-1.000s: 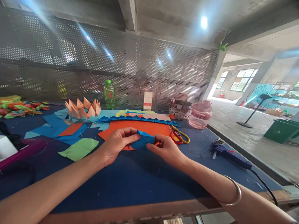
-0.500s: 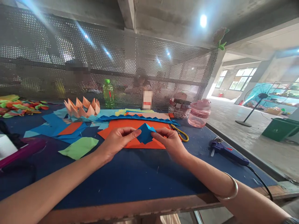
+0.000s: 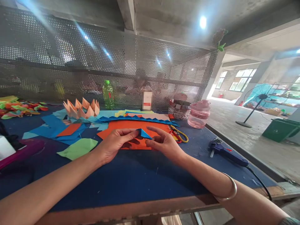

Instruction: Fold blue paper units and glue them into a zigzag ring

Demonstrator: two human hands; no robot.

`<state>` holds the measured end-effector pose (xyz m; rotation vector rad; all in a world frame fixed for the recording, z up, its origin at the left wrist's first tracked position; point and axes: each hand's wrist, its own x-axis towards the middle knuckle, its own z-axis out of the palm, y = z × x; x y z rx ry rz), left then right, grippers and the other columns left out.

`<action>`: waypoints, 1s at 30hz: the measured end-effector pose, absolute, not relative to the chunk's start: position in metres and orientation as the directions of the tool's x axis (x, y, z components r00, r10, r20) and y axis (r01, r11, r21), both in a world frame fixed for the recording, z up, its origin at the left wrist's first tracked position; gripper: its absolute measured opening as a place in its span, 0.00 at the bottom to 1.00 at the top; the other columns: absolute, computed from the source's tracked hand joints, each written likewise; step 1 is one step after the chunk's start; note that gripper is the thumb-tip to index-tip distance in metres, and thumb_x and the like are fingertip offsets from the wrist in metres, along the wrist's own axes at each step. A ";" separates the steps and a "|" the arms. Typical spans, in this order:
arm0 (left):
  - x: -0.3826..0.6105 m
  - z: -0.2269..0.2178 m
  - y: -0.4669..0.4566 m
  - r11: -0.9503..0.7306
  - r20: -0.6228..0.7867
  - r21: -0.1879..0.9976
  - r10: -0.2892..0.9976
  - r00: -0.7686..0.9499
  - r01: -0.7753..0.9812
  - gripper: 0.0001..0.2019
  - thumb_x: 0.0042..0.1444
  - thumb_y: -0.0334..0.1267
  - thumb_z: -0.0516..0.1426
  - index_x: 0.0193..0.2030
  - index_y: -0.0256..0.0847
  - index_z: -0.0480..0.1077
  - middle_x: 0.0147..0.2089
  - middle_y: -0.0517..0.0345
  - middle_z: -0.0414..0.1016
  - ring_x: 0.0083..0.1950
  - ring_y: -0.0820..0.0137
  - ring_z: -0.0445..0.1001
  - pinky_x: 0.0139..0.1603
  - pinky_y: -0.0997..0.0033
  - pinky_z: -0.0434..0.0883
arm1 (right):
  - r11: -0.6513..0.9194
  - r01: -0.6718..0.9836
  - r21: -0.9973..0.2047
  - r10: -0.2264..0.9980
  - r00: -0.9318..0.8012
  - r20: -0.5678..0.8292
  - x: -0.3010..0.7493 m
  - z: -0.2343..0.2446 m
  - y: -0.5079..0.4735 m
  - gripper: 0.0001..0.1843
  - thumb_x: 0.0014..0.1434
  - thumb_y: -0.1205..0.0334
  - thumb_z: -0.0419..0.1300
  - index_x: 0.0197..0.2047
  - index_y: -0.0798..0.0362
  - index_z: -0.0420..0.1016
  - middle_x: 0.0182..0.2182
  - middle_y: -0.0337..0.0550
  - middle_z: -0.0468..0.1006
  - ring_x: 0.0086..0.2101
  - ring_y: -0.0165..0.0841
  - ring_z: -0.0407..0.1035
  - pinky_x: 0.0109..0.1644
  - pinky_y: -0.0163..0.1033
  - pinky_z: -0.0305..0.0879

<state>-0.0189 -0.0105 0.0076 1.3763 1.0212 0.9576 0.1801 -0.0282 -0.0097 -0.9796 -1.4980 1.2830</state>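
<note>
Folding blue paper (image 3: 144,134), apparently: L hand (image 3: 116,141) pinches one end; R hand (image 3: 167,144) has thumb & index parted near other tip. Next crease prob. needs R pinch.

The workpiece is a small blue paper piece (image 3: 145,134), creased and folded to a narrow point, with a lighter and a darker face visible. Seen from here, it is held above the tabletop (image 3: 131,179), its broader end in the left hand (image 3: 113,143) grip. The tip slants down toward the right hand (image 3: 166,144).
</note>
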 end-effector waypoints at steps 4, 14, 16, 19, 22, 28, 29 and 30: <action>-0.019 0.008 -0.012 -0.009 -0.008 0.999 0.948 0.318 0.051 0.12 0.48 0.50 0.63 0.33 0.44 0.80 0.34 0.54 0.81 0.37 0.68 0.75 0.33 0.74 0.65 | 0.167 -0.007 -0.986 0.926 -0.343 0.159 0.180 -0.010 -0.029 0.33 0.51 0.52 0.64 0.60 0.49 0.66 0.28 0.38 0.79 0.23 0.25 0.69 0.28 0.31 0.60; -0.016 0.009 -0.013 -0.059 0.032 0.995 0.952 0.304 0.081 0.12 0.45 0.48 0.64 0.30 0.42 0.80 0.30 0.52 0.80 0.36 0.66 0.74 0.30 0.74 0.66 | 0.214 0.003 -0.977 0.952 -0.227 0.207 0.181 -0.013 -0.025 0.20 0.52 0.46 0.63 0.40 0.54 0.80 0.33 0.45 0.80 0.24 0.27 0.72 0.24 0.31 0.58; -0.015 0.008 -0.013 -0.082 0.051 0.992 0.958 0.283 0.099 0.12 0.44 0.48 0.65 0.30 0.42 0.80 0.29 0.53 0.80 0.34 0.67 0.74 0.31 0.73 0.66 | 0.218 0.016 -0.976 0.953 -0.217 0.210 0.181 -0.012 -0.026 0.20 0.52 0.47 0.62 0.40 0.54 0.80 0.33 0.45 0.80 0.24 0.27 0.72 0.24 0.30 0.57; -0.015 0.009 -0.014 -0.132 0.091 0.978 0.966 0.241 0.159 0.12 0.44 0.48 0.65 0.30 0.43 0.80 0.29 0.56 0.79 0.29 0.70 0.70 0.33 0.71 0.67 | 0.238 0.040 -0.970 0.951 -0.213 0.224 0.181 -0.011 -0.026 0.19 0.53 0.48 0.61 0.39 0.54 0.80 0.33 0.45 0.80 0.25 0.28 0.73 0.24 0.30 0.57; -0.014 0.012 -0.017 -0.199 0.147 0.952 0.964 0.223 0.234 0.10 0.44 0.47 0.64 0.30 0.44 0.80 0.29 0.58 0.78 0.27 0.71 0.68 0.35 0.70 0.67 | 0.250 0.074 -0.965 0.956 -0.179 0.234 0.181 -0.012 -0.026 0.19 0.50 0.48 0.64 0.37 0.55 0.79 0.28 0.43 0.79 0.27 0.30 0.73 0.25 0.31 0.59; -0.014 0.014 -0.018 -0.323 0.264 0.896 0.940 0.217 0.305 0.08 0.44 0.45 0.64 0.30 0.46 0.80 0.31 0.60 0.78 0.28 0.70 0.68 0.34 0.72 0.65 | 0.326 0.050 -0.944 0.935 -0.166 0.314 0.181 -0.017 -0.022 0.16 0.47 0.50 0.66 0.30 0.54 0.71 0.30 0.39 0.75 0.26 0.26 0.67 0.29 0.32 0.64; -0.014 0.013 -0.018 -0.330 0.271 0.892 0.937 0.220 0.307 0.08 0.44 0.45 0.64 0.30 0.46 0.80 0.30 0.61 0.78 0.28 0.71 0.68 0.34 0.72 0.65 | 0.337 0.061 -0.940 0.933 -0.152 0.325 0.180 -0.016 -0.022 0.17 0.47 0.51 0.67 0.32 0.54 0.70 0.32 0.40 0.76 0.28 0.27 0.68 0.31 0.33 0.65; -0.014 0.012 -0.017 -0.333 0.275 0.891 0.936 0.219 0.307 0.08 0.44 0.44 0.64 0.30 0.46 0.80 0.30 0.61 0.78 0.28 0.71 0.68 0.34 0.72 0.65 | 0.344 0.081 -0.935 0.934 -0.132 0.332 0.180 -0.016 -0.022 0.18 0.47 0.51 0.67 0.35 0.54 0.70 0.34 0.41 0.76 0.31 0.28 0.69 0.33 0.34 0.66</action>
